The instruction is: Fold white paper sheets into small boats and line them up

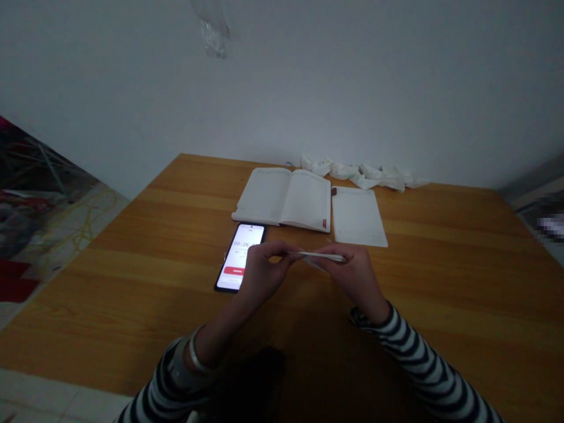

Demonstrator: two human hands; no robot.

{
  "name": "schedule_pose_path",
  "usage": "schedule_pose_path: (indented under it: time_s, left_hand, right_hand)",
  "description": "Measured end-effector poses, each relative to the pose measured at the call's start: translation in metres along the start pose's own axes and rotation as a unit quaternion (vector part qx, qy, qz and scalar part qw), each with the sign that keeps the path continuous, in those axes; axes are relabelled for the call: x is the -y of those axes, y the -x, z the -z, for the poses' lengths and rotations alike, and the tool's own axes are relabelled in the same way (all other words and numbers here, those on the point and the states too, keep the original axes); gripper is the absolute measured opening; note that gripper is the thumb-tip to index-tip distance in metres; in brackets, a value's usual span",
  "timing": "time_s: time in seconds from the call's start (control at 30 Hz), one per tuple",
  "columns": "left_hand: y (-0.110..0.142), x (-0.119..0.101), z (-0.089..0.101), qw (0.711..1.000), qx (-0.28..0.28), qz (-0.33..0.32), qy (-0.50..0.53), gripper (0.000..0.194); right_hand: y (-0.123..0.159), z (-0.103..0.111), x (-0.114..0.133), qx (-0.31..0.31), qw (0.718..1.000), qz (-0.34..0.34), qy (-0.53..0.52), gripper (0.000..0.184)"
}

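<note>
Between my two hands a folded piece of white paper (321, 256) is held up above the table, seen nearly edge-on. My left hand (268, 267) pinches its left end between thumb and forefinger. At the other end, the thumb and fingers of my right hand (353, 273) are closed on the thicker, layered part. Partly behind my left hand lies a phone (240, 249) with a lit screen showing a running time and a red button. Beyond the hands an open notebook (286, 197) lies flat, with a loose white sheet (359, 217) to its right.
Crumpled white tissues (356, 172) lie in a row along the table's back edge, against the wall (308, 88). The wooden table (440, 264) stretches to both sides. Clutter (35, 182) sits on the floor at the left.
</note>
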State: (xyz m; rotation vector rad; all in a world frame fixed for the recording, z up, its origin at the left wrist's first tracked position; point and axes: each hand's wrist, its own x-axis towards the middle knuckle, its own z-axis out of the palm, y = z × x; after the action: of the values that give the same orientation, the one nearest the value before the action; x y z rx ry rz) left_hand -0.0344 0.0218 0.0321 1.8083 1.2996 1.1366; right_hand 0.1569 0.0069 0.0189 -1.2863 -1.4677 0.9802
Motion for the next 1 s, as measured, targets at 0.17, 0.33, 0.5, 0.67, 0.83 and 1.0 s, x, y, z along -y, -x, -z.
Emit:
schedule_pose_path:
  time_s: [0.17, 0.33, 0.5, 0.67, 0.83, 1.0]
  left_hand:
    - [-0.001, 0.001, -0.001, 0.997, 0.072, -0.029, 0.030, 0.008]
    - [0.001, 0.001, -0.002, 0.998, 0.065, -0.018, 0.017, 0.007]
    - [0.002, 0.000, -0.002, 0.998, 0.016, -0.055, -0.010, 0.006]
    - [0.001, -0.003, 0.000, 0.997, -0.012, -0.075, -0.014, 0.008]
    - [0.001, -0.004, 0.000, 0.997, -0.011, -0.072, -0.013, 0.009]
    - [0.001, -0.004, -0.002, 0.998, -0.017, -0.062, -0.006, 0.009]
  right_hand:
    - [0.003, -0.002, 0.001, 0.012, 1.000, -0.015, 0.014, 0.009]
    - [0.002, -0.002, 0.007, 0.045, 0.998, -0.024, 0.033, 0.011]
    - [0.002, 0.000, 0.010, 0.020, 0.998, -0.057, 0.011, 0.010]
    - [0.001, 0.004, 0.016, -0.004, 0.990, -0.122, -0.070, 0.015]
    - [0.000, 0.005, 0.020, -0.005, 0.990, -0.121, -0.078, 0.013]
    - [0.001, 0.008, 0.021, -0.002, 0.996, -0.073, -0.047, 0.015]
